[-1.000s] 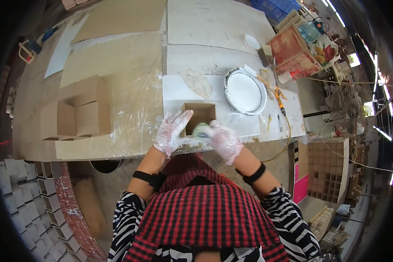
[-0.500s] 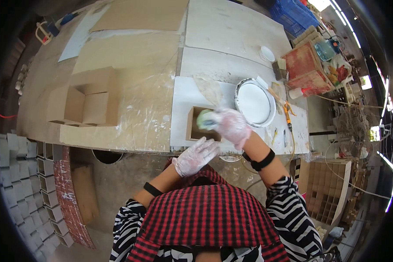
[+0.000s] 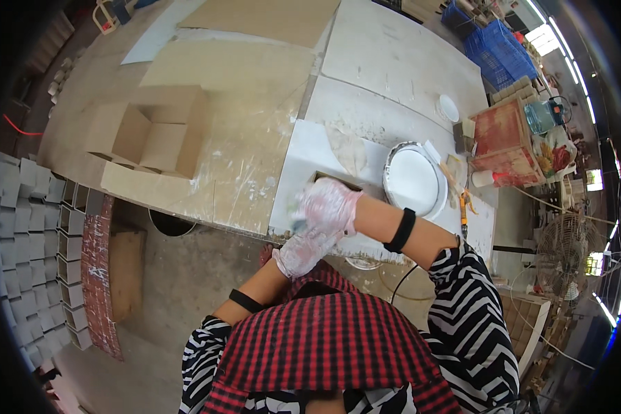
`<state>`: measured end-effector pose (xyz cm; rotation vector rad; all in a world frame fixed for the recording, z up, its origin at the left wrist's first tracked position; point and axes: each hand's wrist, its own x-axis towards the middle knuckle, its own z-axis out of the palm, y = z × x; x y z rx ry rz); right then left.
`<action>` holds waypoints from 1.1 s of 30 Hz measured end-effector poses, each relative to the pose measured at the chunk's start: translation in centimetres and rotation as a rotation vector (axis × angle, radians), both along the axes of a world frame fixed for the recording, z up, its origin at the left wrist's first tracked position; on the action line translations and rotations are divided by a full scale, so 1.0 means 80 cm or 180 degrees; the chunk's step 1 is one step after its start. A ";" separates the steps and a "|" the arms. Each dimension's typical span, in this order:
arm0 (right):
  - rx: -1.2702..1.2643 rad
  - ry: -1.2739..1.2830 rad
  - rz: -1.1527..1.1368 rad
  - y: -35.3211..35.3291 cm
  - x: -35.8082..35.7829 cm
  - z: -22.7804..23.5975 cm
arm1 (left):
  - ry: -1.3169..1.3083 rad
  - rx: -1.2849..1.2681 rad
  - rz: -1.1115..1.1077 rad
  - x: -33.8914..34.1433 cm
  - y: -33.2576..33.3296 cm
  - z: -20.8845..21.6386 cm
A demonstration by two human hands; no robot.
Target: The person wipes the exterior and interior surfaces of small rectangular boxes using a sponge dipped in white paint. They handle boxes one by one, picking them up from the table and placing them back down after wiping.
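Note:
My right hand (image 3: 330, 205), in a thin whitish glove, is closed around a pale green sponge-like pad (image 3: 294, 212), blurred and mostly covered. It is over the small brown cardboard box (image 3: 337, 181), of which only the far rim shows. My left hand (image 3: 305, 250), gloved too, is low at the box's near side. Its fingers run under the right hand, so their grip on the box is hidden. Right of the box stands a round tub of white liquid (image 3: 415, 181) with a smeared rim. A white sheet (image 3: 288, 169) lies beneath the box.
A larger divided cardboard box (image 3: 160, 141) stands on the table's left. Beyond the tub lie a yellow-orange tool (image 3: 464, 210) and a white bowl (image 3: 448, 108). A red crate (image 3: 507, 141) sits at right. Many grey boxes (image 3: 31, 234) are stacked at lower left.
My right hand has moved left and nearer, across the box and over my left fingers, taking the green pad with it. The whole view has shifted and tilted slightly.

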<state>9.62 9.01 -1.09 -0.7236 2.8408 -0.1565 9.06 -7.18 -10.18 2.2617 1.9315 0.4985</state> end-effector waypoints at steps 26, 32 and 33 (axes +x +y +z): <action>0.0214 -0.0282 -0.1546 0.090 -0.031 -0.004 | -0.0545 0.0707 0.0876 0.015 0.016 0.020; -0.0479 -0.0378 -0.1750 0.076 -0.001 0.010 | -0.0733 0.0754 0.0833 0.014 0.018 0.026; -0.0494 -0.0503 -0.1936 0.080 0.015 0.004 | -0.0752 0.0730 0.0827 0.014 0.019 0.030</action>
